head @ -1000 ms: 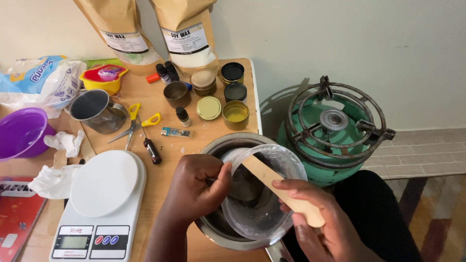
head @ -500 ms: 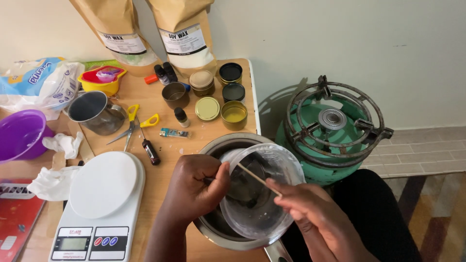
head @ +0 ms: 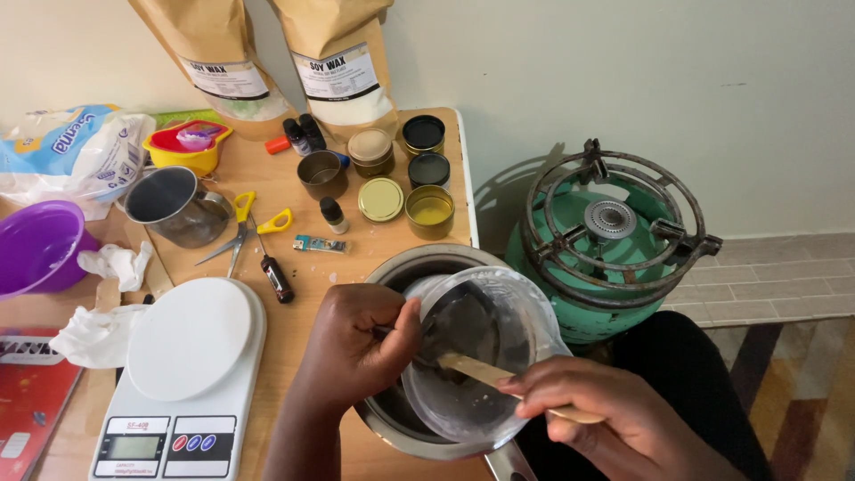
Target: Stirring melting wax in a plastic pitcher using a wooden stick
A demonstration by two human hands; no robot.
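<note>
Clear plastic forms the jug (head: 485,356), which sits tilted inside a steel pot (head: 419,267) at the bench's (head: 294,321) front edge. The left hand (head: 356,343) wraps the jug's near-left rim, its grip closed on the wall with the thumb pressed against the outside. The right hand (head: 606,414) pinches a flat wooden stick (head: 485,372) between thumb and fingers; the stick's far end dips into the dark inside of the jug. Left of the pot lies a white kitchen scale (head: 183,356), touching crumpled tissue (head: 98,330) on its far-left side. Behind the pot stand several small round tins (head: 430,209), one with a gold lid (head: 381,199), and small dark bottles (head: 331,212). Yellow-handled scissors (head: 245,223) lie behind the scale, next to a steel cup (head: 169,205). Two brown paper pouches (head: 343,62) lean on the wall beyond the tins. Right of the pot, off the bench, stands a green gas cylinder stove (head: 614,240).
</note>
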